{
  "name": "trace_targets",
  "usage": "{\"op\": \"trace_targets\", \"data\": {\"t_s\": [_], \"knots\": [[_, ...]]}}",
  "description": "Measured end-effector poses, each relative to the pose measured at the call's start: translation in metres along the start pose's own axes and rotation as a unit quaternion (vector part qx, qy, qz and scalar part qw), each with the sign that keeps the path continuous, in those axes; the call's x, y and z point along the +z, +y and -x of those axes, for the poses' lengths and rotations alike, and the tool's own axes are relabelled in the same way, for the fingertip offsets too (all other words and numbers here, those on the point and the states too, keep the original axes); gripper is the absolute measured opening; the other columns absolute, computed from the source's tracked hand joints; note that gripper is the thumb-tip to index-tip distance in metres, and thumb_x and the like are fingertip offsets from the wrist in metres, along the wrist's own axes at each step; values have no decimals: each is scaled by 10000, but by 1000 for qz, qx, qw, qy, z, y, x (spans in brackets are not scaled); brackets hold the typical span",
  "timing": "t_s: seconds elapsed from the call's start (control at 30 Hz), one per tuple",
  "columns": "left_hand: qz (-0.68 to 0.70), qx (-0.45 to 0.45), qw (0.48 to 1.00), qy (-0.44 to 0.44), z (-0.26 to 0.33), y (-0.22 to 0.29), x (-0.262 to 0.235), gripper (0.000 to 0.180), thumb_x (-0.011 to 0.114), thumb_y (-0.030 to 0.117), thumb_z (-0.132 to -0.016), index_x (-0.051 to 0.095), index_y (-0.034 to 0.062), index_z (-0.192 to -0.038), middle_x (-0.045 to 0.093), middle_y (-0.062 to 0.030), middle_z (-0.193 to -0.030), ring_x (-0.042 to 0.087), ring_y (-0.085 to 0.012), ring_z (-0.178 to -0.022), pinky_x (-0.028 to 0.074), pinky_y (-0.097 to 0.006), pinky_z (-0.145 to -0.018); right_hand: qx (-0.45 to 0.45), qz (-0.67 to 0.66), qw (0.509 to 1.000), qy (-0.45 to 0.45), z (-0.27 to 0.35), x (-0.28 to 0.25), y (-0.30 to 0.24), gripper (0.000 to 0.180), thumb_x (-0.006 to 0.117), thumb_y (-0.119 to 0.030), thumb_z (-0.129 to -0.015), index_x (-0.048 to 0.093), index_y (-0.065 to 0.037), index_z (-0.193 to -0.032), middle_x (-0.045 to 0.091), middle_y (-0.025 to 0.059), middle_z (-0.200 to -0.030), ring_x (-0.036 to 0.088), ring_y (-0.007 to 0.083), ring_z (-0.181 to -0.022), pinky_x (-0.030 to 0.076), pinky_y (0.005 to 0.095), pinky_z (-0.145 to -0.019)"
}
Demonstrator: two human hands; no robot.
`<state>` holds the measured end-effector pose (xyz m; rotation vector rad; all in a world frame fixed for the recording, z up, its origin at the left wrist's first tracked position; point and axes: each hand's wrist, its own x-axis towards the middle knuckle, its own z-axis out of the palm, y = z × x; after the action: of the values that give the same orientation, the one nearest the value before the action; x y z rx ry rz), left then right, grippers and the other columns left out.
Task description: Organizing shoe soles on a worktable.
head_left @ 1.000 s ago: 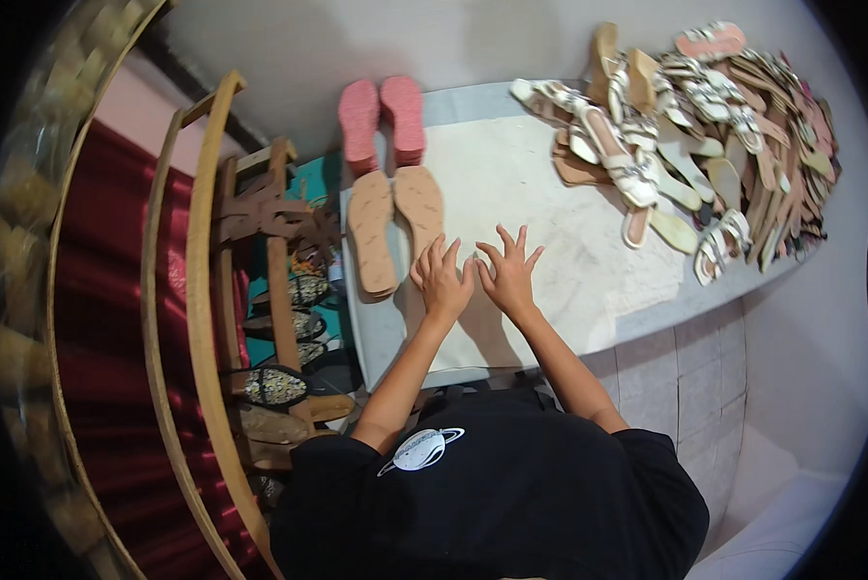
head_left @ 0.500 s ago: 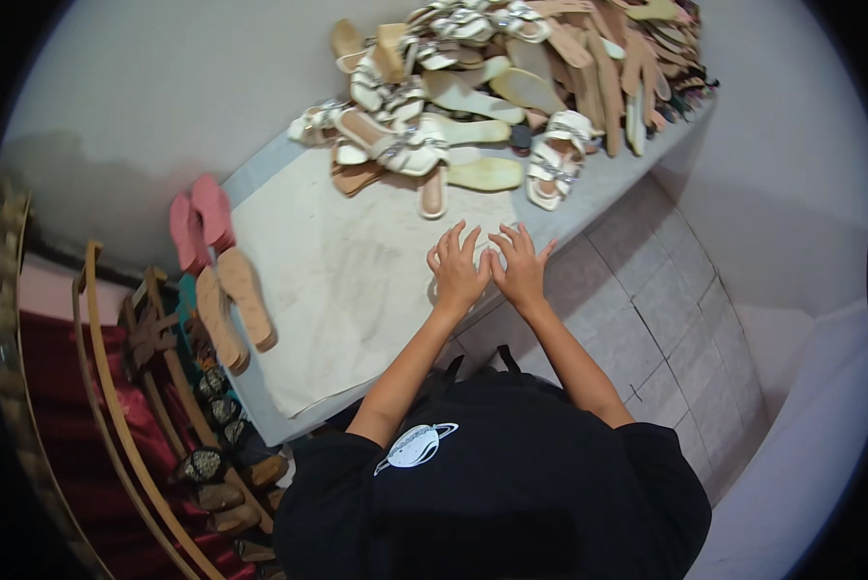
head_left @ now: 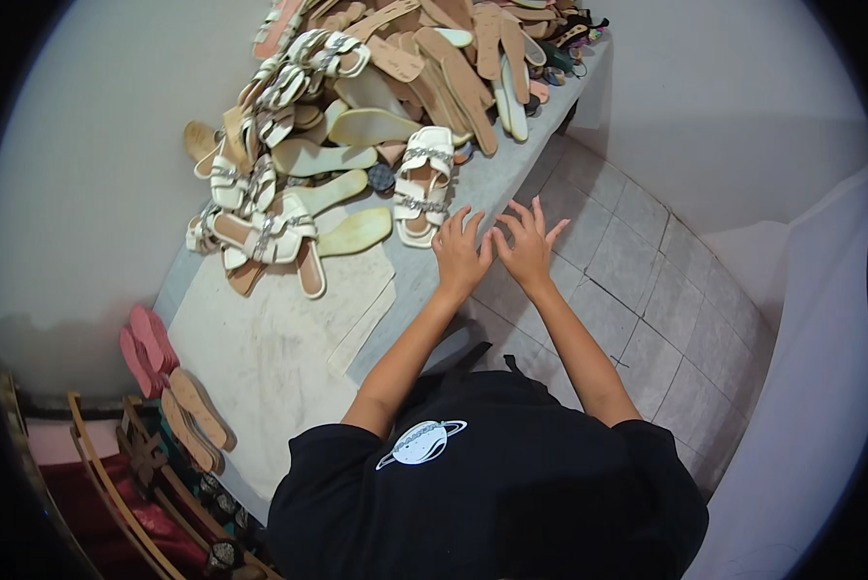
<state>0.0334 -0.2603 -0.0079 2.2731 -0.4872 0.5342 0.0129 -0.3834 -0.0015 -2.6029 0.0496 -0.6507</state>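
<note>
My left hand (head_left: 461,253) hovers over the table's right edge with its fingers spread and holds nothing. Close beside it, my right hand (head_left: 528,242) is likewise spread and bare, out over the floor side of the edge. The thumbs of the two hands almost meet; I cannot tell if they touch. Nearest to my left fingertips lies a white strappy sandal (head_left: 424,188) with silvery chain trim. Left of that are a pale yellow sole (head_left: 355,232) and another white sandal (head_left: 277,232) with a tan insole.
A heap of tan soles (head_left: 453,82) covers the table's far end. Pink soles (head_left: 147,350) and tan soles (head_left: 194,418) rest at its left edge. Cream cloth (head_left: 260,338) covers part of the tabletop. Wooden racks (head_left: 124,493) stand lower left, with tiled floor (head_left: 598,261) to the right.
The whole view has turned, so the table and its sandals sit further left and the far heap shows more. My hands keep their spread pose and are now nearer the white sandal.
</note>
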Motion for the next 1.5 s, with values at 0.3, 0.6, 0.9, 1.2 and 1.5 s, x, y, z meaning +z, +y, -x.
{"op": "trace_targets", "data": {"t_s": [0.3, 0.6, 0.9, 1.2, 1.5], "knots": [[24, 27, 999, 21, -116, -9, 83, 414, 574, 168, -765, 509, 76, -1163, 527, -100, -1128, 491, -296, -994, 386, -391, -813, 19, 17, 1000, 17, -110, 26, 77, 241, 611, -291, -762, 636, -165, -966, 477, 30, -1224, 234, 338, -1295, -67, 688, -938], [85, -3, 996, 1, -232, -16, 156, 420, 541, 158, -807, 462, -9, -1184, 551, -178, -1074, 512, -346, -970, 406, -406, -827, 49, 30, 998, -32, -236, 57, 151, 367, 612, -373, -751, 614, -149, -1043, 407, 74, -1288, 160, 373, -1310, -67, 696, -930], [88, -72, 993, -25, -304, -29, 205, 464, 485, 219, -864, 397, -31, -1246, 555, -190, -1074, 500, -340, -990, 386, -404, -857, 118, 35, 989, -88, -328, 107, 191, 621, 608, -384, -750, 415, -77, -1254, 258, 138, -1391, 37, 402, -1326, -51, 713, -923], [37, -100, 993, -58, -312, -33, 214, 460, 460, 268, -877, 408, -2, -1247, 543, -176, -1102, 483, -341, -1011, 362, -427, -871, 144, 34, 976, -159, -339, 117, 199, 623, 625, -328, -738, 401, -54, -1250, 226, 132, -1411, 7, 390, -1332, -72, 690, -940], [136, -76, 988, -20, -308, -27, 209, 374, 440, 220, -890, 475, -23, -1172, 575, -213, -1015, 539, -361, -918, 419, -391, -795, 130, -25, 991, -18, -311, 93, 190, 629, 653, -401, -704, 433, -54, -1180, 229, 116, -1409, 3, 399, -1331, -104, 665, -948]]}}
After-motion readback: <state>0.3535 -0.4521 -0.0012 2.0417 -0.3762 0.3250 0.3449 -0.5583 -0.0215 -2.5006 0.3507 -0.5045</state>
